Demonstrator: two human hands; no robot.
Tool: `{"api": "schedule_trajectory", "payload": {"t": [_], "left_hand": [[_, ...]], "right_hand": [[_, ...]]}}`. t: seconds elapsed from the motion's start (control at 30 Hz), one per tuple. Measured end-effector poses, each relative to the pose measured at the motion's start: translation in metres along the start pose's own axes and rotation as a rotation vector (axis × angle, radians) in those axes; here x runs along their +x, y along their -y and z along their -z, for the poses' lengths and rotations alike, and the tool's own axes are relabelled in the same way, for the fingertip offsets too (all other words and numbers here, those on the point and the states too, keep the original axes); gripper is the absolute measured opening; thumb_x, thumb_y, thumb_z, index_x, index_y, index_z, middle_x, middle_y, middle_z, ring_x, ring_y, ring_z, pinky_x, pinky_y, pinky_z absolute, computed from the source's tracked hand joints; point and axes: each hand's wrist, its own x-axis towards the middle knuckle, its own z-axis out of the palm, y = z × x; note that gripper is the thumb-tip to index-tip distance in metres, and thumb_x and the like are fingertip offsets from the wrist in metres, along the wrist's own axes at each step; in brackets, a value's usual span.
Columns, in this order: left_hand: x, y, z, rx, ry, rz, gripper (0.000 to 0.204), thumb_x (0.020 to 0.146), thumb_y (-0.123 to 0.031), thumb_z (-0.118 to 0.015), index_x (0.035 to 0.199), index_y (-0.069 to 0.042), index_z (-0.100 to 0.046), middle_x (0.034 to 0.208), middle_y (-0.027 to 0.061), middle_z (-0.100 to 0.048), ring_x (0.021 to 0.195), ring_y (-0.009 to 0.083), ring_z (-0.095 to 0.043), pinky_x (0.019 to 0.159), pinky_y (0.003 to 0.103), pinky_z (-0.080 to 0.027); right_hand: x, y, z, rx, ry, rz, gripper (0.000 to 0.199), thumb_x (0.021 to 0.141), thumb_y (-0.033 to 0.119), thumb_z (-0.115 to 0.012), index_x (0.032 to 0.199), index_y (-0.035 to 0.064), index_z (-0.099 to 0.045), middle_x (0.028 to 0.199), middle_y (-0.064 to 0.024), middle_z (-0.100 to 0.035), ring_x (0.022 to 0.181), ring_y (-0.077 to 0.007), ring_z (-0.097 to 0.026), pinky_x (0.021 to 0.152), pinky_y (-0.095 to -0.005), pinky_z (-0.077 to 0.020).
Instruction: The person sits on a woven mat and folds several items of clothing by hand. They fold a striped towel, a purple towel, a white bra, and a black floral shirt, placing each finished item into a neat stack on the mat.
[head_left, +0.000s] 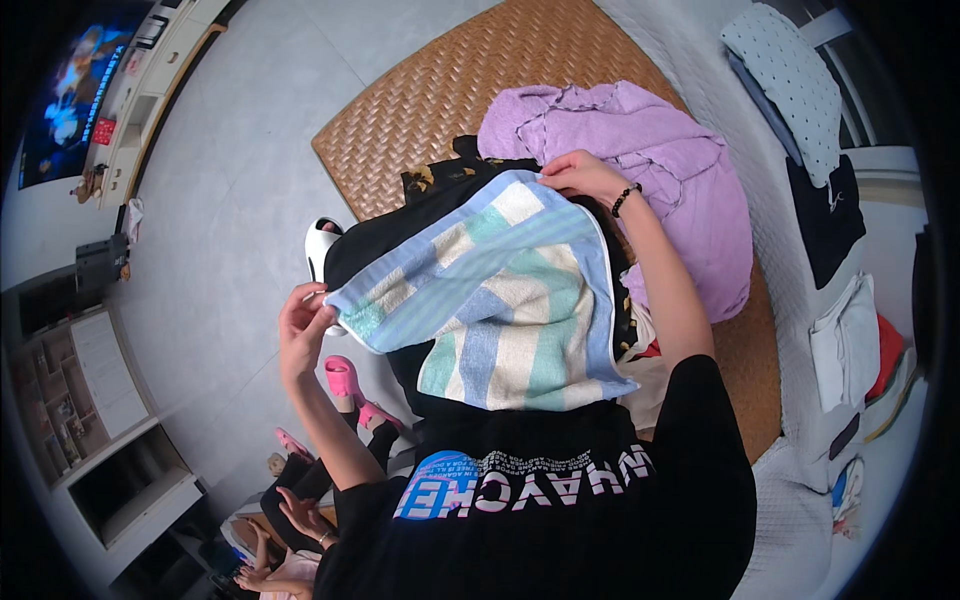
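Observation:
A checked towel (515,300) in blue, green and cream lies spread across my lap, over black fabric. Its left corner is pinched between the thumb and fingers of my left hand (306,322). My right hand (585,178), with a dark beaded bracelet (625,200) at the wrist, grips the far edge near another corner. Between both hands that edge is drawn out in a slanting line, and the nearer part hangs in loose folds. Just beyond my right hand is a heaped lilac cloth (640,150) with a dark stitched edge.
A woven rattan-like surface (480,80) lies under the cloths, with black and gold patterned fabric (440,182) on it. At right are a pale quilted sofa cover (765,220) and folded clothes (845,340). Other people sit at lower left, near pink slippers (342,375).

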Motion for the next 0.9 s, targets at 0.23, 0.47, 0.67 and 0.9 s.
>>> {"api": "schedule_trajectory", "payload": {"t": [0.23,0.47,0.67,0.9], "left_hand": [[0.052,-0.048,-0.001,0.3,-0.185,-0.25,0.023,0.089,0.003,-0.06,0.111,-0.001,-0.056,0.102,0.006,-0.062,0.088,0.0111,-0.06,0.079,0.026,-0.05],[0.103,-0.236,-0.061,0.563,-0.198,-1.092,0.024,0.091,-0.001,-0.059,0.114,0.0,-0.055,0.105,0.01,-0.064,0.096,0.0135,-0.062,0.082,0.027,-0.053],[0.115,-0.288,-0.062,0.83,-0.164,-1.275,0.04,0.093,-0.004,-0.056,0.131,-0.005,-0.043,0.114,0.0178,-0.063,0.109,0.0232,-0.061,0.091,0.034,-0.052],[0.123,-0.322,-0.073,0.863,0.032,-1.186,0.042,0.092,-0.017,-0.061,0.131,-0.007,-0.049,0.118,0.0163,-0.062,0.113,0.0258,-0.06,0.096,0.039,-0.049]], "right_hand": [[-0.056,0.093,0.047,-0.378,-0.113,0.32,0.035,0.08,0.012,-0.074,0.11,-0.0025,-0.064,0.097,-0.007,-0.07,0.085,-0.0118,-0.065,0.079,-0.0233,-0.0499],[-0.234,0.269,0.056,-0.715,-0.484,0.949,0.036,0.085,0.008,-0.069,0.121,0.0068,-0.062,0.097,-0.0013,-0.065,0.088,-0.0072,-0.061,0.079,-0.0209,-0.0485],[-0.334,0.272,0.062,-1.104,-0.78,0.944,0.035,0.087,0.017,-0.069,0.12,0.009,-0.064,0.109,-0.0044,-0.067,0.098,-0.0114,-0.062,0.088,-0.024,-0.0476],[-0.374,0.277,0.034,-1.196,-0.971,0.916,0.035,0.092,0.026,-0.063,0.122,0.0081,-0.062,0.11,-0.0039,-0.066,0.103,-0.0118,-0.06,0.093,-0.0242,-0.0445]]}}
